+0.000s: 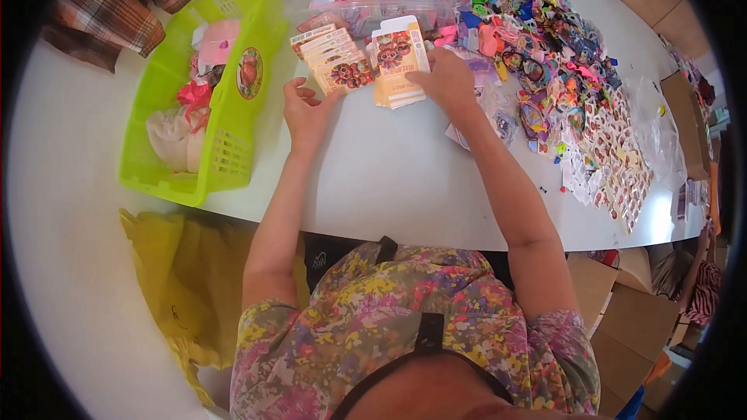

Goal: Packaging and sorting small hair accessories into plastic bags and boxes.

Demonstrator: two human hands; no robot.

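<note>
Right fingers (417, 78) of your right hand (454, 84): narrow, thumb laid over the printed face of the orange carton stack (395, 64), the rest at its right side, partly hidden. Reads as a pinch hold. Left fingers (292, 87) of your left hand (310, 118): thumb and forefinger well parted, thumb tip at the lower edge of the fanned cartons (336, 61). Whether it presses there is unclear.

Position: both groups sit side by side, well in from the near edge of the tabletop (366, 179), just on your side of the clear tray (443, 12) of packets. The green basket (224, 105) stands to the left; the heap of small trinkets (537, 54) spreads toward the tabletop's right edge.

Handling, by judgement: thin printed card, probably folded flat. Light; springy rather than limp; likely to crease if you squeeze a corner. Faces look smooth, so expect layers to slide over one another. The fan on the left already shows uneven, stepped edges.

Hold: take the stack by its long sides, thumb flat on the face, fingers behind, pressure spread. Keep off the pale flaps at the top; they look the weakest part. For the fan, cup the lower edge and one side together, lest single pieces slip out.
</note>
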